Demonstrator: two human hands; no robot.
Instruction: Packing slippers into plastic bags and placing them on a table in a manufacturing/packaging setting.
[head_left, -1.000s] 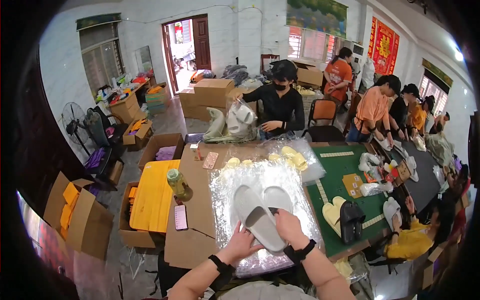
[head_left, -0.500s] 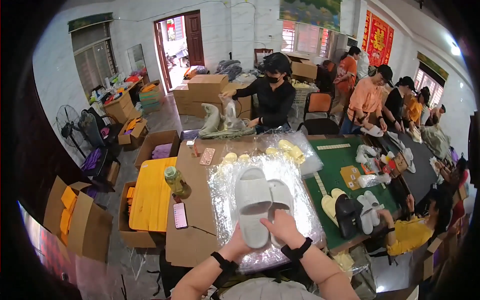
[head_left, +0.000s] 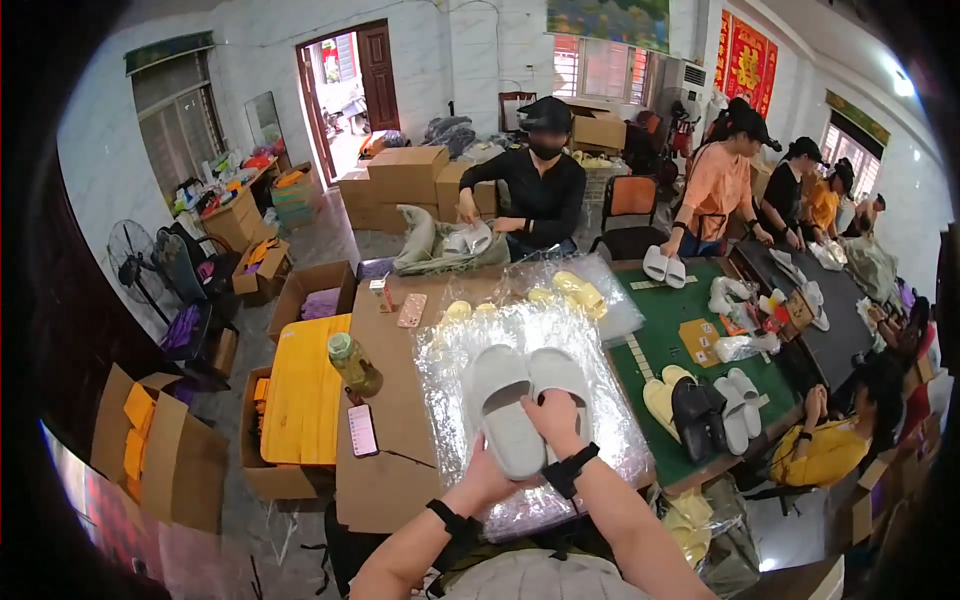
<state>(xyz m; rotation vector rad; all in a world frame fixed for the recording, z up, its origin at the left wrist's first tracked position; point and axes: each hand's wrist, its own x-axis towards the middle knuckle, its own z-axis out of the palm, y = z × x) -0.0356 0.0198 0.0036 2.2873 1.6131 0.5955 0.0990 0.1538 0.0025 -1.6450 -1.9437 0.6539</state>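
A pair of light grey slide slippers (head_left: 520, 450) is held side by side over a stack of clear plastic bags (head_left: 440, 385). At the heel of the left slipper, my left hand (head_left: 492, 472) grips its edge from below. My right hand (head_left: 556, 424) is closed at the inner edges of the two slippers, its thumb on the left one; some of its fingers are hidden. Pale yellow slippers (head_left: 578, 292) lie at the far edge of the bags.
On the cardboard-topped table are a green bottle (head_left: 354, 364), a pink-screened phone (head_left: 362, 430) and a patterned phone (head_left: 411, 310). Black slippers (head_left: 697, 416) and grey slippers (head_left: 738, 410) lie on the green mat at right. Across the table, a person (head_left: 530, 190) handles a sack.
The two slippers in my hands now lie nearly level; before, the left one reached farther forward. A co-worker in orange has brought a light slipper pair down to the green mat.
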